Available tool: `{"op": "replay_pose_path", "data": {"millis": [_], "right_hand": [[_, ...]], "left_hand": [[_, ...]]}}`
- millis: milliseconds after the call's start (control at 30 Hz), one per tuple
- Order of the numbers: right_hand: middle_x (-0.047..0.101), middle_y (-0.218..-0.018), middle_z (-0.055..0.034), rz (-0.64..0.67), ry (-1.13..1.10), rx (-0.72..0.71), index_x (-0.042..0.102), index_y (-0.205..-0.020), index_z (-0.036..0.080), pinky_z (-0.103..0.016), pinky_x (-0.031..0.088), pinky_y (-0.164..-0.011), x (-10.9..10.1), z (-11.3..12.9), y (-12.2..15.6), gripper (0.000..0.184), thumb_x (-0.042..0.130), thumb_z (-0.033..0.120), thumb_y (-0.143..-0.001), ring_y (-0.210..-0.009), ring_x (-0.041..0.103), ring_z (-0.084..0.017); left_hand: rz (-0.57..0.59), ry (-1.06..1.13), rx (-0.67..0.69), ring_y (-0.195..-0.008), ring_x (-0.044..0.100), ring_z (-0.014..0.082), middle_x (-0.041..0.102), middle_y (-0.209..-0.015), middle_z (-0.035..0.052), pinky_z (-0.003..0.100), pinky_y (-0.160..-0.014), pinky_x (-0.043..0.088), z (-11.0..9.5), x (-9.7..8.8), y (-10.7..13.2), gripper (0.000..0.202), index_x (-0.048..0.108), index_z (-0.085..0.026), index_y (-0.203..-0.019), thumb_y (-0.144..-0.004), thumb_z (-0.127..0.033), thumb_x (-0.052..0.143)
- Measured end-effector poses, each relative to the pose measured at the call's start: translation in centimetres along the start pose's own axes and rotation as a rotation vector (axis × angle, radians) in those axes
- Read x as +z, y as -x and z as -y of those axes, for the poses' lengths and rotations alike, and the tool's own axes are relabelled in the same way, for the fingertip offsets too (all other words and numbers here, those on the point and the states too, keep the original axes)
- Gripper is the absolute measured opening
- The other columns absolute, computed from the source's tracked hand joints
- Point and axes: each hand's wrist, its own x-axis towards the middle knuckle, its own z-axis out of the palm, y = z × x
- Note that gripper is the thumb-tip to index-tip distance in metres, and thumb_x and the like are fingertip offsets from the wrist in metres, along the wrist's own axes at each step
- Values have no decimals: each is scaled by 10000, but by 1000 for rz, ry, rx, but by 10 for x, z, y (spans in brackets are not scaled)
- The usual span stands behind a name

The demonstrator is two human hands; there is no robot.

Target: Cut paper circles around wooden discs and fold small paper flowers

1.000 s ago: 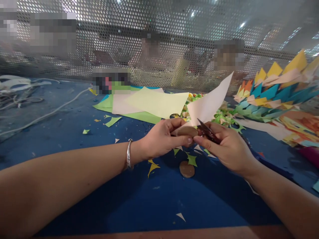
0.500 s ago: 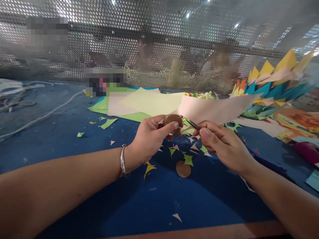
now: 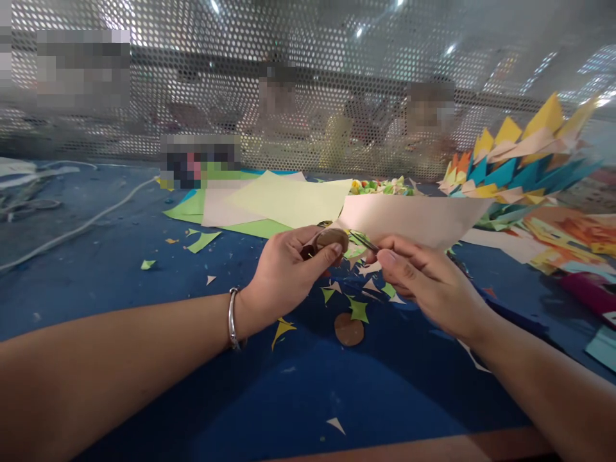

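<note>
My left hand (image 3: 291,273) pinches a brown round disc (image 3: 333,240) between thumb and fingers, tilted up above the blue tabletop. In my right hand (image 3: 418,276) is a slim, pointed metal tool that looks like tweezers (image 3: 366,242), its tips directed at the disc's right side. Whether the tips touch the disc, I cannot tell. Below the hands, another brown disc (image 3: 349,330) lies flat, partly under a green paper scrap (image 3: 358,310). Several white and green cut-offs are scattered between and beneath my hands.
Large sheets of pale yellow (image 3: 298,199) and pinkish-white paper (image 3: 414,218) lie behind my hands. Folded-paper work with yellow and blue points (image 3: 524,157) stands at right. A white cord (image 3: 91,221) crosses the left side. People are behind a perforated metal screen (image 3: 308,38).
The view has shifted slightly, moving the scene a little left. My right hand brings the tweezers marginally closer to the disc; both hands keep their grip.
</note>
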Motion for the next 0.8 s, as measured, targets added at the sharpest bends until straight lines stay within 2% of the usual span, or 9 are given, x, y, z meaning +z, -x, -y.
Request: {"op": "replay_pose_path", "data": {"millis": [167, 367, 500, 800], "right_hand": [[299, -606, 83, -15, -57, 17, 591, -988, 202, -234, 179, -433, 0, 1, -1, 359, 601, 551, -906, -497, 226, -71], [273, -575, 93, 19, -214, 57, 592, -958, 208, -233, 137, -429, -1, -1, -1, 315, 607, 520, -917, -483, 189, -65], [276, -586, 89, 45, -282, 87, 601, -913, 197, -220, 122, -414, -1, 1, -1, 324, 630, 519, -901, -481, 177, -58], [335, -592, 80, 79, -221, 76, 604, -873, 190, -218, 133, -408, -2, 2, 1, 338, 637, 526, -892, -482, 190, -58]], "left_hand": [[25, 37, 31, -705, 618, 130, 693, -778, 38, 218, -591, 493, -4, 1, 4, 214, 712, -151, -885, -885, -347, 627], [153, 205, -53, -739, 640, 132, 695, -803, 37, 207, -607, 508, -6, 5, 5, 203, 710, -152, -926, -857, -332, 647], [185, 255, -59, -737, 621, 116, 689, -806, 34, 190, -606, 489, -4, 6, 5, 198, 718, -139, -935, -857, -313, 667], [295, 333, -124, -749, 627, 118, 692, -806, 32, 191, -618, 498, -4, 5, 3, 156, 725, -143, -883, -861, -290, 679]]}}
